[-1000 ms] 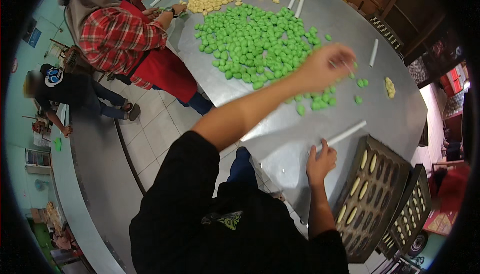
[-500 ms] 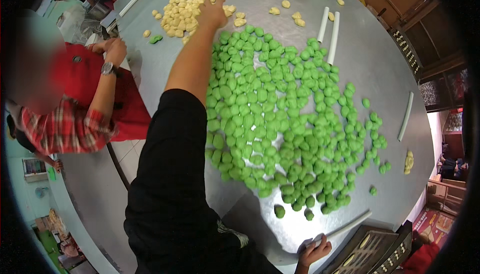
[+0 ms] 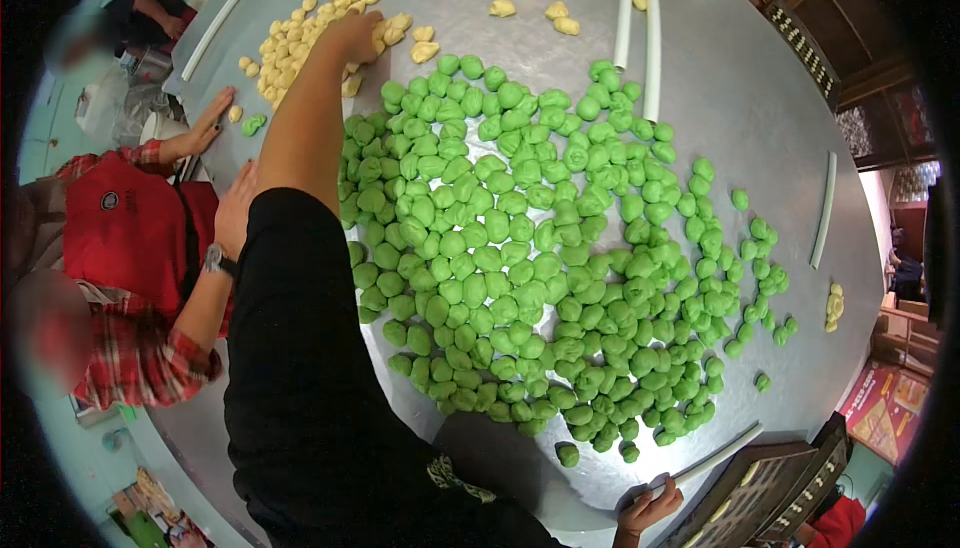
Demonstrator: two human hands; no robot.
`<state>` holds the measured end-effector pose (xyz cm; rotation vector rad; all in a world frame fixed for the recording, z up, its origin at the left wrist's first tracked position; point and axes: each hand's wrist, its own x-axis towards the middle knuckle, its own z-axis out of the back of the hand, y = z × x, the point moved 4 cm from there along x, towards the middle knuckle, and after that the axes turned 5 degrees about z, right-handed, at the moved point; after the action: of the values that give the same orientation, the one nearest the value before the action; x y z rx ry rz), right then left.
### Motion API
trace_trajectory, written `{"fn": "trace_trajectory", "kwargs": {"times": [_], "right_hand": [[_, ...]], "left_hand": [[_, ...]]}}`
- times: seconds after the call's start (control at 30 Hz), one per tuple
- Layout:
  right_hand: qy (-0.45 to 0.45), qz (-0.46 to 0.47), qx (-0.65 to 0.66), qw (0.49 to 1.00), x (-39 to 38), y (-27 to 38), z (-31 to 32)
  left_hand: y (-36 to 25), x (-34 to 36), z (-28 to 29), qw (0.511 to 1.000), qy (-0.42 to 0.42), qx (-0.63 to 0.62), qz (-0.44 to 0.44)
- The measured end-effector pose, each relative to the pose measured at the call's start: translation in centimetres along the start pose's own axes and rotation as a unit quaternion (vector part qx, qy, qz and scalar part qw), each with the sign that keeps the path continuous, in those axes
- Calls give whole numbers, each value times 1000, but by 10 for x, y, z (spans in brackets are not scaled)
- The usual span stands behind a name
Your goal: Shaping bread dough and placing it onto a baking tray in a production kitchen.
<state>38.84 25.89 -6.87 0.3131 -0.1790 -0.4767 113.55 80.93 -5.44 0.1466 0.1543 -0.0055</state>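
Observation:
Stretched far forward, my left hand (image 3: 352,38) reaches into the pile of yellow dough balls (image 3: 285,48). Its fingers dip among the pieces and I cannot tell whether they grip one. At the lower right, my right hand (image 3: 650,510) has its fingers curled around the near end of a thin white rod (image 3: 722,453), which lies along the table edge. Between my hands spreads a wide layer of green dough balls (image 3: 515,248) on the metal table (image 3: 470,8). My left arm, in a black sleeve, passes over the table and hides part of it.
Two white rods (image 3: 653,58) lie beyond the green balls, another rod (image 3: 825,210) at the right and one (image 3: 212,36) at the far left. Slotted dark trays (image 3: 745,488) stand at the lower right. A co-worker in a red apron (image 3: 130,233) stands at the left edge.
The view has shifted, so the table's contents sit further left. The co-worker has parted their hands and now rests them at the table edge. My hands stay near the same things.

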Motion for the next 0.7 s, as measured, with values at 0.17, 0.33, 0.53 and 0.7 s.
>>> {"fn": "trace_trajectory", "kwargs": {"times": [0.17,0.33,0.53,0.7], "right_hand": [[1,12,-7,1000,4,4,-1],[-8,24,-3,1000,4,3,0],[-16,5,33,999,-5,-6,-1],[-66,-10,22,998,2,8,1]], "left_hand": [[18,-19,18,986,-90,-134,-49],[4,-54,89,907,-26,-417,47],[-49,-83,140,807,-17,-590,-30],[-143,-167,217,820,17,-552,-152]]}}
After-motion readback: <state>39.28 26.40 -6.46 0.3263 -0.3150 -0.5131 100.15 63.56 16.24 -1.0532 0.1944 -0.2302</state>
